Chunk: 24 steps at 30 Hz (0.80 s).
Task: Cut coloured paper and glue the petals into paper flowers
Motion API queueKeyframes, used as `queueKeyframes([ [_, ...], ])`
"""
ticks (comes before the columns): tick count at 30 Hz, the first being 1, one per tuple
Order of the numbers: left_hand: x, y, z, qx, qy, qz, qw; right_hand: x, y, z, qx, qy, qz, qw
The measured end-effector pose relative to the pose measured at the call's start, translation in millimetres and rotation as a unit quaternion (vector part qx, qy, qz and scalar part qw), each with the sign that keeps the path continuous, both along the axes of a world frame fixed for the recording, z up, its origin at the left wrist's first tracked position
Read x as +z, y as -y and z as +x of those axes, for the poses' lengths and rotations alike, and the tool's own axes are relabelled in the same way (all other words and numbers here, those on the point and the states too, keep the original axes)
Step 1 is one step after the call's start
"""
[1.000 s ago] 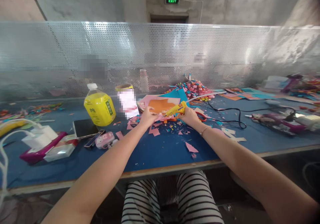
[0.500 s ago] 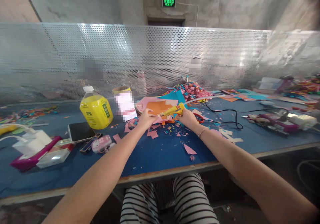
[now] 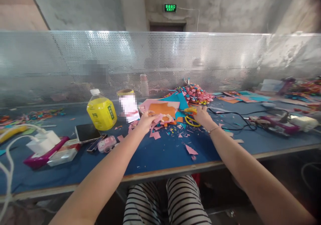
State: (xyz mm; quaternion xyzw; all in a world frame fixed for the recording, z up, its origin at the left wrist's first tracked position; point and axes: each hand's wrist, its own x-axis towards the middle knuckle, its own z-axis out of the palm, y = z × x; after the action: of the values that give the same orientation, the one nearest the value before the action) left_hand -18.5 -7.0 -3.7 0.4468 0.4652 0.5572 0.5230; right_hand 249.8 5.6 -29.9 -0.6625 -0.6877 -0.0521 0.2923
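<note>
A pink paper piece (image 3: 158, 118) sits near the middle of the blue table, pinched between the thumb and fingers of the left hand (image 3: 147, 120). Just beside it is a pale, ring-like piece (image 3: 171, 119); I cannot tell whether the two are joined. Behind them lies orange paper (image 3: 164, 109).

To the right, the right hand (image 3: 202, 115) is at a yellow tool, probably a glue gun (image 3: 190, 110). Its fingers are bent, but from here I cannot tell whether they grip it or merely touch it. A yellow loop (image 3: 192, 121) shows just below.

I judge the step in hand to be the right hand's handling of the tool while the left keeps the pink paper steady. The next move calls for a light, unmoving left pinch and right fingers kept off the nozzle.

Farther out, I see a heap of coloured scraps (image 3: 194, 94) behind, and a yellow bottle (image 3: 101, 112) to the left.
</note>
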Motion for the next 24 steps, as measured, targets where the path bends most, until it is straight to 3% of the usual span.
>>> queueKeyframes([
  [2,3.4,3.6,2.6,-0.003,0.033,-0.014,0.999,4.6,7.6,-16.1,-0.023,0.018,0.021,0.999],
  [3,5.2,5.8,4.4,-0.004,0.052,-0.020,0.998,7.7,12.0,-27.2,0.001,0.031,0.043,0.999],
  [5,8.7,10.6,8.9,0.001,0.084,-0.027,0.996,13.6,21.3,-51.7,0.132,0.040,0.101,0.985],
  [7,11.5,16.2,14.8,0.003,0.107,-0.019,0.994,16.7,29.8,-73.2,0.252,0.044,0.153,0.954],
  [10,14.4,25.5,24.7,-0.010,0.138,0.000,0.990,15.0,37.2,-91.1,0.341,0.076,0.205,0.914],
  [16,17.7,39.0,34.5,-0.050,0.147,-0.010,0.988,10.8,38.2,-89.1,0.367,0.010,0.228,0.902],
  [24,19.9,40.8,36.0,-0.029,0.150,-0.012,0.988,18.4,43.6,-90.0,0.363,-0.109,0.220,0.899],
])
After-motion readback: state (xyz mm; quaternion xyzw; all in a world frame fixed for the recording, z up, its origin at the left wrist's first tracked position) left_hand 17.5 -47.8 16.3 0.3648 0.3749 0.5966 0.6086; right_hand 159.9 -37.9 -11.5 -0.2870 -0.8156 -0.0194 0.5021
